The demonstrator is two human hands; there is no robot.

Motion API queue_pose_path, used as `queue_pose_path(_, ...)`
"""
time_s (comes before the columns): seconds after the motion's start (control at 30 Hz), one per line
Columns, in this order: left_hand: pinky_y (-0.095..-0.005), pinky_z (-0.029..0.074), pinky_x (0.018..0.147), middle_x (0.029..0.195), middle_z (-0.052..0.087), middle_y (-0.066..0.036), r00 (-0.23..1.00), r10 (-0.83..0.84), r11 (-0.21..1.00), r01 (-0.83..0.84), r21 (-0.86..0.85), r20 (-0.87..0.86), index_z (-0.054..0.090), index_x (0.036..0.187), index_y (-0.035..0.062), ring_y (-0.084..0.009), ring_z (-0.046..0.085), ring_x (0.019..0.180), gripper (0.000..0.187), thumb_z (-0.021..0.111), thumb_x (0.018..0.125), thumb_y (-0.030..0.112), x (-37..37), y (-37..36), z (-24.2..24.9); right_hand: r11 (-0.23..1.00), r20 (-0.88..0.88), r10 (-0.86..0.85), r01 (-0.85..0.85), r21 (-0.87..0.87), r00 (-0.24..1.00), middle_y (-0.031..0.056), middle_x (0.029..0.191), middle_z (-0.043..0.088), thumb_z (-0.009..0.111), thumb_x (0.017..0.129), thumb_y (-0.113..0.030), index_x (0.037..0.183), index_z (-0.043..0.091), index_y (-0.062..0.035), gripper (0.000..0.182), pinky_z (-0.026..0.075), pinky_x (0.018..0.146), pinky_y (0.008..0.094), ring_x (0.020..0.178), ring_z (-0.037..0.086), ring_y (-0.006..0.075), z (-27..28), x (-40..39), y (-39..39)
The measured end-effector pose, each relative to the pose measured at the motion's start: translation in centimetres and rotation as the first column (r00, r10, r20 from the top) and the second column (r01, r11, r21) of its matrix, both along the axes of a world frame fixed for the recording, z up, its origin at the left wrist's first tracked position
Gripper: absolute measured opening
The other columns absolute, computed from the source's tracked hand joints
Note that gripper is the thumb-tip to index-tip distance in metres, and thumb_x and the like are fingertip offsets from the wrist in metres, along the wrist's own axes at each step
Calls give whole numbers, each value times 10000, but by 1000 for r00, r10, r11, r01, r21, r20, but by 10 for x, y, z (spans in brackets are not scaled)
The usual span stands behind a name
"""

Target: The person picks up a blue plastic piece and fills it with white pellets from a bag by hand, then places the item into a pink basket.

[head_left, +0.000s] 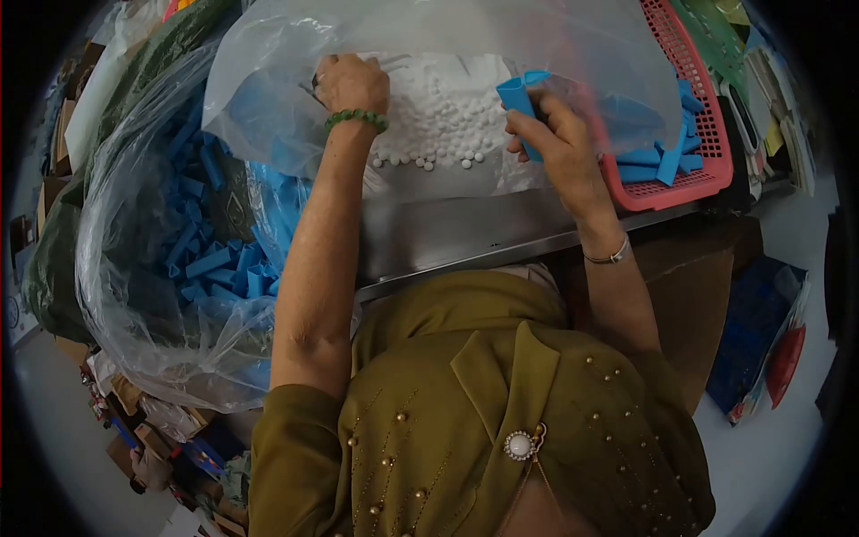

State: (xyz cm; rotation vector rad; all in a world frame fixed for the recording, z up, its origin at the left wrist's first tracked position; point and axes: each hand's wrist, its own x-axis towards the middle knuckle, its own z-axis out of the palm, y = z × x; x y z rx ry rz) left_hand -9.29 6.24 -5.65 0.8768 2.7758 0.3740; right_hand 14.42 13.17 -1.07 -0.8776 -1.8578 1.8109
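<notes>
My right hand (pixel 559 143) grips a blue triangular tube (pixel 519 105) upright between thumb and fingers, its open end upward. A small blue flap shows at its top. My left hand (pixel 352 87), with a green bead bracelet at the wrist, is closed at the left side of a heap of small white balls (pixel 447 116). Its fingertips are turned away, and what they hold cannot be made out. The balls lie in a clear plastic bag (pixel 277 80) spread over a metal table (pixel 447 234).
At the left a large clear bag (pixel 134 322) holds many blue tubes (pixel 210 261). To the right stands a pink basket (pixel 671 199) with more blue tubes (pixel 667 161). The metal table's front edge runs close to my body. A cardboard box (pixel 684 309) is below it.
</notes>
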Motion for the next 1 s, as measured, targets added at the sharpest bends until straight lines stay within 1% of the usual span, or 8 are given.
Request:
queue_pose_path(0.07, -457, 425, 947, 1158, 606, -168, 973, 91, 987, -60, 149, -212, 608, 1170, 34, -335, 533, 1135, 426, 482, 896, 335, -4, -11, -24, 1000, 14, -11, 11, -6, 1000, 32, 777, 590, 616, 862, -274, 996, 588, -3, 303, 455, 581, 243, 682, 577, 101, -4, 7, -2)
queue_pose_path(0.1, -457, 425, 947, 1158, 606, -168, 974, 84, 988, -54, 142, -212, 608, 1170, 34, -335, 533, 1135, 426, 482, 896, 335, -19, -13, -41, 1000, 25, -12, 13, -11, 1000, 32, 776, 591, 621, 862, -278, 1000, 589, -1, 311, 457, 583, 243, 684, 576, 98, -5, 10, -4)
queue_pose_path(0.17, -438, 443, 926, 1113, 621, -133, 828, -172, 937, 305, 172, -534, 613, 1161, 65, -319, 563, 1076, 379, 500, 899, 315, -61, -4, -72, 999, 25, -12, 13, -41, 1000, 32, 764, 592, 631, 856, -278, 994, 594, 4, 316, 460, 584, 245, 681, 577, 97, -6, 11, -7)
queue_pose_path(0.3, -436, 444, 923, 1106, 623, -133, 824, -240, 922, 358, 143, -513, 613, 1162, 69, -320, 564, 1070, 376, 511, 892, 311, -83, 28, -80, 998, 28, 1, 0, -62, 1000, 34, 721, 597, 650, 847, -278, 964, 617, 19, 321, 462, 580, 247, 666, 581, 96, 0, 14, -7)
queue_pose_path(0.7, -427, 452, 909, 1077, 629, -134, 770, -480, 837, 546, 44, -419, 615, 1163, 85, -327, 569, 1046, 371, 556, 863, 297, -44, -11, -41, 996, -54, -50, 46, -74, 997, 67, 713, 620, 666, 845, -296, 860, 616, 32, 332, 485, 583, 253, 633, 602, 111, 1, 30, -5)
queue_pose_path(0.8, -425, 454, 905, 1069, 631, -134, 771, -504, 831, 556, 27, -389, 616, 1163, 89, -329, 571, 1040, 372, 567, 856, 293, -70, -6, -44, 992, -92, -50, 39, -120, 994, 69, 727, 621, 673, 842, -302, 870, 603, 35, 345, 493, 593, 252, 648, 609, 113, 0, 31, -7)
queue_pose_path(0.93, -422, 456, 900, 1059, 633, -134, 755, -546, 809, 587, 5, -362, 616, 1164, 95, -331, 572, 1032, 373, 582, 846, 288, -31, -4, -36, 993, -101, -40, 28, -118, 994, 73, 741, 623, 672, 843, -306, 885, 598, 32, 349, 494, 597, 251, 661, 614, 115, -3, 31, -11)
queue_pose_path(1.0, -421, 458, 898, 1054, 634, -134, 746, -572, 793, 609, 3, -342, 617, 1164, 97, -333, 573, 1028, 374, 590, 842, 286, -30, -16, -27, 990, -19, -3, 1, -139, 1000, 45, 790, 596, 620, 870, -215, 984, 592, 6, 250, 462, 654, 238, 719, 592, 106, 7, 34, -9)
